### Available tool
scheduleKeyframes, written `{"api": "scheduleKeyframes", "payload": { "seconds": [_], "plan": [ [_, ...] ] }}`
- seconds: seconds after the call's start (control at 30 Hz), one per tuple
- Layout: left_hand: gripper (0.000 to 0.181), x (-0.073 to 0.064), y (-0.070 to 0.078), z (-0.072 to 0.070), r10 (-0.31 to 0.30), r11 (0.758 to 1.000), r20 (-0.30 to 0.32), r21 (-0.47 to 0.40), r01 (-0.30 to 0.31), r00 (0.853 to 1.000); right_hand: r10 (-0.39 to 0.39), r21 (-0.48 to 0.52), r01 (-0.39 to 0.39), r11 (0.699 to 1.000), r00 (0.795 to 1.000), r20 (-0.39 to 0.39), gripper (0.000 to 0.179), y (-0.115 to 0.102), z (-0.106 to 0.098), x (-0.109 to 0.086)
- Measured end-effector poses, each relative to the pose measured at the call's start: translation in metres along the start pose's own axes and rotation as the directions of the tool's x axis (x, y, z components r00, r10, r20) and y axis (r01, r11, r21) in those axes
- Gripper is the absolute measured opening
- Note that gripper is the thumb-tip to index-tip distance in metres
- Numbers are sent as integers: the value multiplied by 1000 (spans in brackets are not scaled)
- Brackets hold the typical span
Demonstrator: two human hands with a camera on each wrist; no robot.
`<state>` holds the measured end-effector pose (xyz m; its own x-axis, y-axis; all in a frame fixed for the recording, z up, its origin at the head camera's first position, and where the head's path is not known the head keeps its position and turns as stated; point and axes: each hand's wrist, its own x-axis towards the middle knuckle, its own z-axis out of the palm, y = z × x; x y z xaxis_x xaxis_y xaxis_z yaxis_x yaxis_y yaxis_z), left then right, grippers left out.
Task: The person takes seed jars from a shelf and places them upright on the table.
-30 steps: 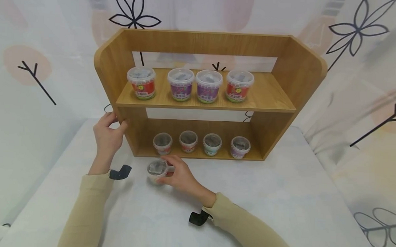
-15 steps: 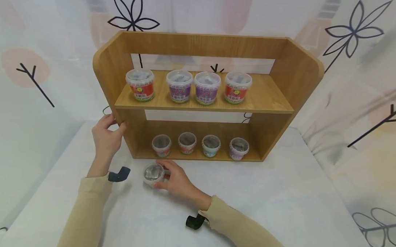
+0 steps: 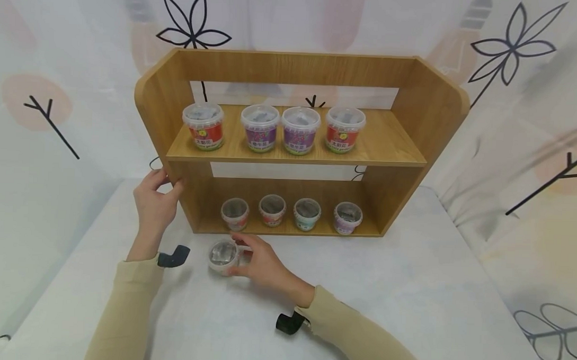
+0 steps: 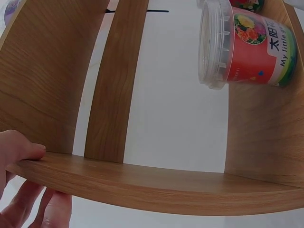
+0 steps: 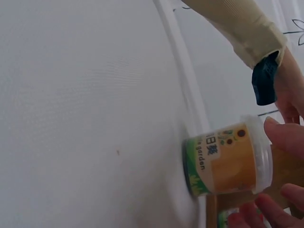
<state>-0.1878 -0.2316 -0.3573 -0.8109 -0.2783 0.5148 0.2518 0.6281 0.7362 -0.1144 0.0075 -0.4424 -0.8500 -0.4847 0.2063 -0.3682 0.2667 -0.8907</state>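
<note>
Shifted over the past second: the tub, a little toward the left arm and slightly farther out from the shelf. Right hand went with it and now sits a trifle farther back from it than half a second ago; left hand stays put on the shelf.

Tub: round, smooth plastic, cloudy clear lid, something silvery under it. Right wrist view shows an orange label with dark-centred sunflowers and a green band at the base. It stands upright on the white table, just in front of the shelf. Right thumb and fingers span the lid from opposite sides; I can't tell whether they pinch it or only surround it.

Left hand grips the shelf's side panel, thumb on one face, fingers on the other. Shelf is honey-brown with streaky wood grain, two tiers, rounded upper front corners. Upper tier: four large lidded tubs, labels red, purple, purple, red. Lower tier: four smaller cups, tapering, grey-looking inside. Tan sleeves, softly wrinkled. Backdrop: pale cloth, black line flowers.
</note>
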Motion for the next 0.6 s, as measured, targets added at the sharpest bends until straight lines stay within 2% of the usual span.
{"api": "scheduleKeyframes", "payload": {
  "seconds": [0.23, 0.4, 0.6],
  "plan": [
    [38, -1, 1, 0, -1, 1000, -7, -3, 1, 1000, 31, 44, -30, 999, 999, -32, 72, -8, -21, 0],
    [38, -1, 2, 0, -6, 1000, -5, -8, 6, 1000, 21, 85, -16, 996, 998, -63, 63, -19, -42, -2],
    [37, -1, 1, 0, 0, 1000, -1, -13, 0, 1000, -39, 90, 50, 995, 991, -126, 60, -35, -69, -4]
  ]
}}
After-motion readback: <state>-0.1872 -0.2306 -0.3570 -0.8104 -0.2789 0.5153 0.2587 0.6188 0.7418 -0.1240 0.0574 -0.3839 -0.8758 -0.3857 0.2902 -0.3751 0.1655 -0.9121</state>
